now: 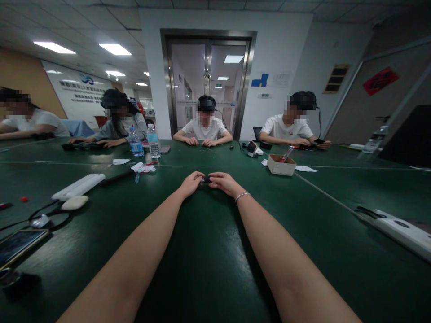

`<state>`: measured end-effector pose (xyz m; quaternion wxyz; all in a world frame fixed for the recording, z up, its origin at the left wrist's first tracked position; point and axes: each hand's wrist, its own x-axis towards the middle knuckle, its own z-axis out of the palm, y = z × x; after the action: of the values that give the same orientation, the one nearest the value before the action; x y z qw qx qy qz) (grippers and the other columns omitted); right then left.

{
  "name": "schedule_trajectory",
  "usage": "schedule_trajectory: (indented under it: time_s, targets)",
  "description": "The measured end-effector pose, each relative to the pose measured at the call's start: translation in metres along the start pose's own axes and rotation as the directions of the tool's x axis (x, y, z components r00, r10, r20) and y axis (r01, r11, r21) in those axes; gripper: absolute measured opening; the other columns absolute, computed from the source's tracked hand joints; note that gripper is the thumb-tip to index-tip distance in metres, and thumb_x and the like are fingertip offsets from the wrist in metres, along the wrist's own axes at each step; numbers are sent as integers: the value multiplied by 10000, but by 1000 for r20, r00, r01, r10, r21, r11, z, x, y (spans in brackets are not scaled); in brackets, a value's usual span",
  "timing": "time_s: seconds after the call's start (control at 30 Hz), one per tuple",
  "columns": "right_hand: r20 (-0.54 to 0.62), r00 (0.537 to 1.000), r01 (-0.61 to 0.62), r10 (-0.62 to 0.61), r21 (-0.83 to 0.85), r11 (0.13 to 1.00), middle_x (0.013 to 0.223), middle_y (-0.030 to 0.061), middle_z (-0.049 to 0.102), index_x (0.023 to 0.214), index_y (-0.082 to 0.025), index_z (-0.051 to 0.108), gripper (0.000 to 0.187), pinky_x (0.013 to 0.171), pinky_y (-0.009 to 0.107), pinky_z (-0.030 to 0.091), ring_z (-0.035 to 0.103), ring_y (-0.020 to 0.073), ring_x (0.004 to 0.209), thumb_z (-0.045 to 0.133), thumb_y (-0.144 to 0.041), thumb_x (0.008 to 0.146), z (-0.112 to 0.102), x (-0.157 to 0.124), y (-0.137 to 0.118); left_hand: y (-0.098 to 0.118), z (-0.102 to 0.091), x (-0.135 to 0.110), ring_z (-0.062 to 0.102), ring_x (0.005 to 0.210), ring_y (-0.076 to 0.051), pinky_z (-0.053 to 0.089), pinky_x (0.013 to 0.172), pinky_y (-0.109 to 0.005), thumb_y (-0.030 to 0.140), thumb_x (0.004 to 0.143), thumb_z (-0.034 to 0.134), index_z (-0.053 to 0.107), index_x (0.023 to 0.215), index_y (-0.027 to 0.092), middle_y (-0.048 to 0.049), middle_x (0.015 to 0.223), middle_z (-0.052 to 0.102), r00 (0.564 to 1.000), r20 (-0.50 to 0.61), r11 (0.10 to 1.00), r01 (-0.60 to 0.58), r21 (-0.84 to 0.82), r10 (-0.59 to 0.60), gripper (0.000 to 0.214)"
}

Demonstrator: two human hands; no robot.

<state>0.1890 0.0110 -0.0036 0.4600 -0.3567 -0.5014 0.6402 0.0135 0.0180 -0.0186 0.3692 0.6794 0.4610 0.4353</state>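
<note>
Head view: a small dark object [206,179], with a paler bit at its left end, sits between the two hands at the middle of the green table [191,255]. Its visible length runs roughly sideways, from one set of fingertips to the other; which end is its front I cannot tell, as the fingers cover part of it.

Both forearms reach straight forward and converge on it. The left hand [192,184] pinches the left end between thumb and fingers, knuckles up. The right hand [225,182], a silver bracelet [242,196] at its wrist, grasps the right end, its fingers extended leftward. Whether the object touches the tabletop is unclear.

Nothing stands between the forearms. Beyond the left hand are scraps of paper [144,168] and two water bottles, one [136,143] just beside the other [153,141]; nearer on the left lie a long white device [79,186] and a phone [20,246]. Beyond the right hand stands an open box [281,166] with a pen-like item inside. Directly opposite, a person [205,128] rests both hands on the table.
</note>
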Motion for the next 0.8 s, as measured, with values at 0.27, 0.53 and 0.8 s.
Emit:
schedule_trajectory:
  time_s: [0.27, 0.53, 0.8]
  targets:
    - [-3, 1000, 7, -7, -2, 1000, 766, 88, 639, 918, -73, 591, 172, 547, 184, 554, 639, 125, 582, 603, 20, 774, -1, 0, 1, 1, -1, 0, 560, 726, -140, 426, 683, -255, 288, 753, 494, 598, 926, 153, -39, 807, 622, 999, -34, 999, -24, 35, 25, 242]
    - [-22, 1000, 2, -2, -19, 1000, 756, 82, 639, 931, -73, 584, 183, 539, 178, 548, 641, 124, 576, 598, 21, 775, 0, 0, 0, -2, -2, 1, 570, 746, -138, 430, 705, -255, 268, 727, 543, 591, 956, 149, -39, 814, 630, 999, -1, 999, -47, 11, 47, 263]
    - [-18, 1000, 12, -12, -5, 1000, 749, 83, 636, 906, -74, 584, 170, 524, 180, 547, 638, 126, 572, 602, 29, 772, 0, -1, 0, -5, -3, 3, 570, 793, -140, 431, 765, -273, 263, 768, 498, 593, 959, 157, -46, 871, 623, 996, 23, 997, -82, 11, 82, 238]
